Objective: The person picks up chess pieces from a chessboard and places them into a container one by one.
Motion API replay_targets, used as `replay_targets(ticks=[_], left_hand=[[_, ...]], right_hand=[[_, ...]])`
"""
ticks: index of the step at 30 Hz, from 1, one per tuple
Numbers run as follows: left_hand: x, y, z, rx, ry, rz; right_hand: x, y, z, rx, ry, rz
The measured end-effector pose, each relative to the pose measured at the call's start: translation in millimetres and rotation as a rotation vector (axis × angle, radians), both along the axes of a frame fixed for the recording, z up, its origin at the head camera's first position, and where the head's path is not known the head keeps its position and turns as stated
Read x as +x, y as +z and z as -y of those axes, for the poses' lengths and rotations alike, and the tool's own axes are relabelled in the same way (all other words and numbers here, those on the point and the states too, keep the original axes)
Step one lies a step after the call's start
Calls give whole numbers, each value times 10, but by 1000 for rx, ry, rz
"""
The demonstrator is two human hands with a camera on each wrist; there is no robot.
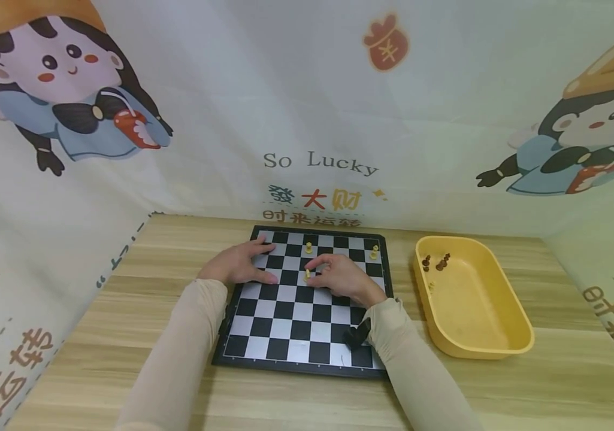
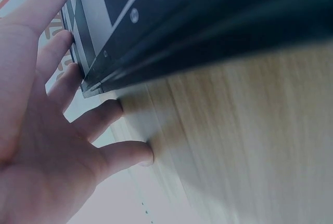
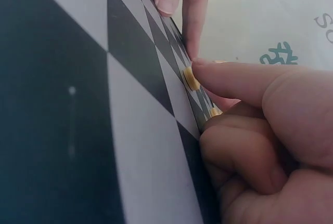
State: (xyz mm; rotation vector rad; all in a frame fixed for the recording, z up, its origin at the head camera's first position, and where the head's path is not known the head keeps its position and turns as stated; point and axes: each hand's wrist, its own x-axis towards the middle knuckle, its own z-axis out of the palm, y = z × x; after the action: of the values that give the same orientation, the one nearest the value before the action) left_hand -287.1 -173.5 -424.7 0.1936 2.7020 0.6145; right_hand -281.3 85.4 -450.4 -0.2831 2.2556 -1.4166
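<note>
A black-and-white chessboard [image 1: 302,329] lies on the wooden table. My right hand [image 1: 342,278] pinches a small yellow chess piece [image 1: 307,275] between thumb and index finger near the board's middle; in the right wrist view the piece's round base [image 3: 191,79] shows at the board surface, the rest hidden by my fingers. My left hand [image 1: 238,262] rests spread over the board's left edge, thumb and index on the squares. In the left wrist view its other fingers [image 2: 136,154] reach past the edge to the table. Two more yellow pieces stand on the board, one behind the pinched piece [image 1: 308,247], one at right [image 1: 374,252].
Right of the board is a yellow plastic tray [image 1: 479,350] with dark brown chess pieces [image 1: 442,261] and a small yellow piece [image 1: 432,287] at its left side. A printed cloth [image 1: 220,108] hangs behind the table [image 1: 139,311]. A black strap [image 1: 357,334] hangs at the right cuff.
</note>
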Motion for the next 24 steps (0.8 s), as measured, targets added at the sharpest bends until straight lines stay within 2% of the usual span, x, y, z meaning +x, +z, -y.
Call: replay_targets(ticks=[7, 24], left_hand=[[-11, -11, 9, 11, 10, 2], [-21, -25, -2, 16, 9, 1]], right_hand=[[3, 27, 21, -5, -4, 18], [35, 61, 59, 51, -12, -13]])
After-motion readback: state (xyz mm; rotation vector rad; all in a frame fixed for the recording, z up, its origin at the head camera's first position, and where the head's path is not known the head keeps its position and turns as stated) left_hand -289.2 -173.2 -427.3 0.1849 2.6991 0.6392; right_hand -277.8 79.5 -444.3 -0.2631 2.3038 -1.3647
